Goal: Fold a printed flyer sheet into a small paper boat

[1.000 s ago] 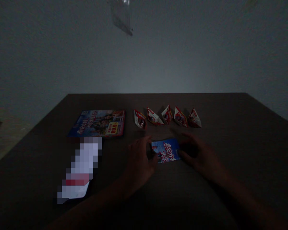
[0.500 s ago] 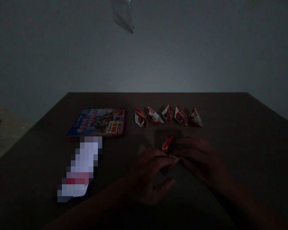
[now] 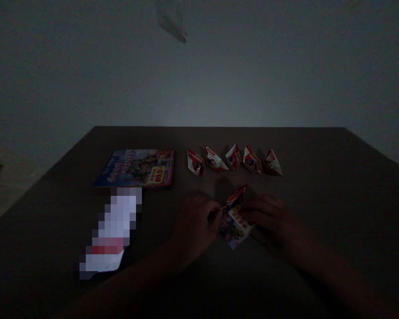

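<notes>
Over the dark table, left grip and right grip clamp creased paper (printed, angular).

Folded paper, R of flyer stack: pt. hidden by R hand. Pale slab, nearer than stack: pixelated. Clear bag, beyond stack: blurry, cut @ top edge. L forearm, nearer still: cut off.

Dim and grainy; wall palest above the table; left hand and right hand deeply shadowed; pixel blocks mask the bright phone
</notes>
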Demonstrator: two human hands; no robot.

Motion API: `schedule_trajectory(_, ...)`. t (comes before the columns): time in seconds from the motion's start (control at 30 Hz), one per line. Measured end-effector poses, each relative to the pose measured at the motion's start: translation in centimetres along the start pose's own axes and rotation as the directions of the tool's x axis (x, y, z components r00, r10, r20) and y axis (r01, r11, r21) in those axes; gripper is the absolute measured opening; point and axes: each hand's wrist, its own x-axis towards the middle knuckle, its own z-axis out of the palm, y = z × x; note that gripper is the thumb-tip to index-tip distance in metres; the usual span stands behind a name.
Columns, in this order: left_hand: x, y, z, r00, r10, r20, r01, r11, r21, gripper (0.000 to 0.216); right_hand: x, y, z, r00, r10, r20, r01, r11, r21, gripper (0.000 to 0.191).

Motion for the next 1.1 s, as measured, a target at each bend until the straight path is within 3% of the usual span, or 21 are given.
schedule_trajectory(0.17,0.0,-0.2,0.0,1.000,0.013,-0.007,-0.013,1.000,-0.023,0.009,0.5,-1.7,0.2,0.992,-0.043,0.120,0.048,0.998,-0.039,0.030)
schedule_trajectory(0.4,0.2,-0.1,-0.5,0.999,-0.016,-0.031,0.015,1.000,-0.027,0.017,0.5,-1.5,0.5,0.992,-0.081,0.097,0.084,0.996,-0.018,0.022)
schedule_trajectory(0.67,-0.9,-0.1,-1.4,0.978,0.164,0.127,-0.185,0.966,0.179,0.021,0.3,-1.0,0.7,0.990,-0.076,0.117,0.075,0.997,0.013,0.018)
schedule_trajectory(0.8,-1.5,0.6,-1.8,0.968,0.140,0.210,-0.189,0.953,0.236,0.023,0.2,-0.9,0.6,0.990,-0.080,0.113,0.076,0.996,0.045,0.019)
schedule_trajectory(1.1,-1.7,1.6,-2.0,0.963,0.082,0.257,-0.163,0.936,0.313,0.020,0.4,-1.1,0.3,0.990,-0.074,0.117,0.058,0.989,0.135,0.019)
